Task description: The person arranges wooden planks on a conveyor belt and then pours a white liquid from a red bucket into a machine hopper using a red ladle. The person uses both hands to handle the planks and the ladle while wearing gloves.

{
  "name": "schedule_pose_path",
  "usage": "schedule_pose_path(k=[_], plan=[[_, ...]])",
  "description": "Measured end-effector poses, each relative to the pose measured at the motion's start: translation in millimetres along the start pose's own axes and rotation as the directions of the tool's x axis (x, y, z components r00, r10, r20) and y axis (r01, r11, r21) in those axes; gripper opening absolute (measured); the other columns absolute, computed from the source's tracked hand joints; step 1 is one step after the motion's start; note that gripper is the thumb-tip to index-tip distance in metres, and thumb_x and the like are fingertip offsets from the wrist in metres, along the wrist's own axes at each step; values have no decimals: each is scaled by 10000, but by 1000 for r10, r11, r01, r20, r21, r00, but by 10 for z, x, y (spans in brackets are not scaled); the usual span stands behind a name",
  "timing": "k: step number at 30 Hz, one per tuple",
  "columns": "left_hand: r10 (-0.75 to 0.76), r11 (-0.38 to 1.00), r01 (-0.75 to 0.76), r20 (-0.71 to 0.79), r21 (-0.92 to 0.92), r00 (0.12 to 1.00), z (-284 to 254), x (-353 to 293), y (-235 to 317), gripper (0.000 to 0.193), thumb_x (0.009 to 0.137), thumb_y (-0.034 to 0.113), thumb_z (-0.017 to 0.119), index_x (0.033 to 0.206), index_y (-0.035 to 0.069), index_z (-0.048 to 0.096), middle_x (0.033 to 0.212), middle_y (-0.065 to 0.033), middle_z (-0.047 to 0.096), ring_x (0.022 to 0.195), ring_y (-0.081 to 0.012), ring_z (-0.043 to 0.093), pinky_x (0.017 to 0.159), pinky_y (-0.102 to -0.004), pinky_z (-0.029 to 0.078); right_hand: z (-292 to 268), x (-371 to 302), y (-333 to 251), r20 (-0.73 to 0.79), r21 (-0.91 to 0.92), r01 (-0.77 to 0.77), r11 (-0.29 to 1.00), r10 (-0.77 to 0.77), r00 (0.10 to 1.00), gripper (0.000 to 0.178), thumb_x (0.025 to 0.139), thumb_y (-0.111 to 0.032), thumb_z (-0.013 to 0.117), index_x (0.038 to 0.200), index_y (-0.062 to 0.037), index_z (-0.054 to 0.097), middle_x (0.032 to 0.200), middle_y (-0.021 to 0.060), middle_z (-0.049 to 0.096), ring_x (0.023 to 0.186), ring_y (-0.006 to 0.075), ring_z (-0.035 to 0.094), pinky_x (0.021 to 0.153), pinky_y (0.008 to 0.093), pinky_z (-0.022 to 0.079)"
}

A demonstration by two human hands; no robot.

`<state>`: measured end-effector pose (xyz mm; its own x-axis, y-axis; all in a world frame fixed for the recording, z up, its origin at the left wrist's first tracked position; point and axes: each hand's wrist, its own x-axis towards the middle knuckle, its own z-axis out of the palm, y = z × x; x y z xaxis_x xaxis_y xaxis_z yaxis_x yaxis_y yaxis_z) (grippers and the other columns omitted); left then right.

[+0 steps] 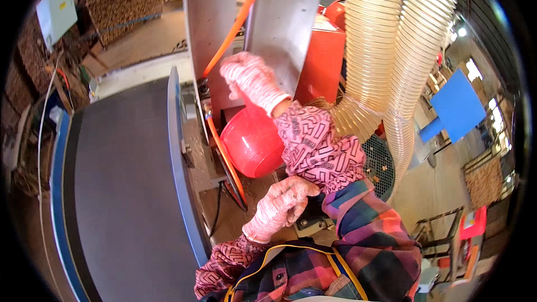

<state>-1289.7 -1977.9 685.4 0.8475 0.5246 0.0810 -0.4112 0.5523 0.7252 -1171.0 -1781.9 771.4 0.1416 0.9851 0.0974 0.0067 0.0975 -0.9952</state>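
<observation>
Both my hands wear pink-and-white knit gloves, with pink patterned sleeve covers behind them. My right hand point(250, 81) reaches forward over a shiny, rounded red plastic vessel point(253, 142), in front of an open grey metal housing point(279, 36). Its fingers curl downward close to an orange hose point(238, 22); whatever they hold, if anything, is hidden. Nearer my body, my left hand point(282, 207) has its fingers bent together, their tips beside my right sleeve point(358, 204). I cannot make out anything between them.
A dark conveyor belt point(123, 184) with a blue side rail point(182, 162) runs along my left. Two ribbed clear ducts point(372, 39) hang at the right, near a red metal box point(321, 67). A blue panel point(458, 106) stands farther right. An orange-and-black hose point(226, 162) passes beside the red vessel.
</observation>
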Motion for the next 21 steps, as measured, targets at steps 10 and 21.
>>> schedule_pose_path(k=[10,21], plan=[[8,998,-2,-97,55,995,279,-58,-70,516,907,420,633,1083,-65,601,575,0,482,430,-68,367,397,-210,266,98,-152,-199,-17,-150,-88,985,87,996,208,846,-205,645,1001,-67,644,697,27,614,510,123,576,506,282,529],[31,986,-18,-76,165,997,449,-30,-20,473,888,464,657,998,5,640,598,-1,507,455,-64,388,417,-215,263,-10,-162,-138,52,-81,-17,997,21,998,225,825,-250,641,943,-61,660,714,49,639,569,148,614,538,286,529]])
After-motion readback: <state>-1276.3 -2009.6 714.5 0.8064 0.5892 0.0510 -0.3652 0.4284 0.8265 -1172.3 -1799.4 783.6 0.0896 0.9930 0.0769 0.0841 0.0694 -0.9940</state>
